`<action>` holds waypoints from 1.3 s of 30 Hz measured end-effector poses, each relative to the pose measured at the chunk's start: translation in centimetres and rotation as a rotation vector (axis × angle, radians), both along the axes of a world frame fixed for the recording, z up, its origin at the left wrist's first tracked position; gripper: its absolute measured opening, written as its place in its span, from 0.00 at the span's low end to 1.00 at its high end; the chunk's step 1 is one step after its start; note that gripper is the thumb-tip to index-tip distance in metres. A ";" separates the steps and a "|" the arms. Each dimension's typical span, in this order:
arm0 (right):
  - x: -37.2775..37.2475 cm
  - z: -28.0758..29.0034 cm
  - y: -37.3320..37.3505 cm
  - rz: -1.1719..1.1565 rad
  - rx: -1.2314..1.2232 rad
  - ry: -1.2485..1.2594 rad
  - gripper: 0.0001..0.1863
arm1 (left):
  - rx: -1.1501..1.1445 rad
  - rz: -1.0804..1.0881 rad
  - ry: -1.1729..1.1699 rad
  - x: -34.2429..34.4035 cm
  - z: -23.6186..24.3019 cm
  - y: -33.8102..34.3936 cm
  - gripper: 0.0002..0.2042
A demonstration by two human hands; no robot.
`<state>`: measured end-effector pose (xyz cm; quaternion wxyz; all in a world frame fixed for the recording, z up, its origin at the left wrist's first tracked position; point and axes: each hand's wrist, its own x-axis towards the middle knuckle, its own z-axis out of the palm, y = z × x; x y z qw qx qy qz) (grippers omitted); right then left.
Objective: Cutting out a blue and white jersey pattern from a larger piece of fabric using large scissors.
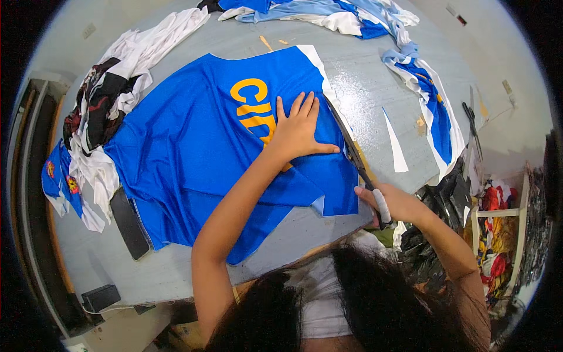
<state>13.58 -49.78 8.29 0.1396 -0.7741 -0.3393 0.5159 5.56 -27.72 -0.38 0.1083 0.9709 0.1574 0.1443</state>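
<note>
A blue fabric panel (176, 135) with yellow lettering lies spread over the grey table, with folds across its left part. My left hand (302, 129) rests flat on it, fingers spread over and beside the lettering. At the panel's right edge, my right hand (393, 202) grips large dark scissors (355, 157), whose handle is wrapped in white. The blades lie along the blue edge, beside a white strip (316, 63) of the fabric's border. How far the blades are parted is hard to tell. A thin white offcut (396, 144) lies to the right.
White and dark garments (105, 94) are heaped at the left, beside a black phone-like slab (129, 226). Blue and white scraps (437, 111) lie at the right, and light-blue cloth (316, 14) at the far edge. Another dark pair of scissors (471, 120) lies far right. A shelf (498, 213) holds colourful cloth.
</note>
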 end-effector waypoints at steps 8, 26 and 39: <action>-0.5 -1.0 -0.5 0.032 0.078 -0.111 0.31 | -0.016 0.014 0.011 -0.1 -0.1 -0.4 0.56; 0.1 -1.1 1.8 0.049 0.096 -0.019 0.29 | -0.123 0.007 0.065 0.7 1.4 1.3 0.39; 0.3 -0.3 3.2 -0.064 -0.011 0.112 0.35 | -0.223 -0.134 0.280 4.5 2.5 8.2 0.52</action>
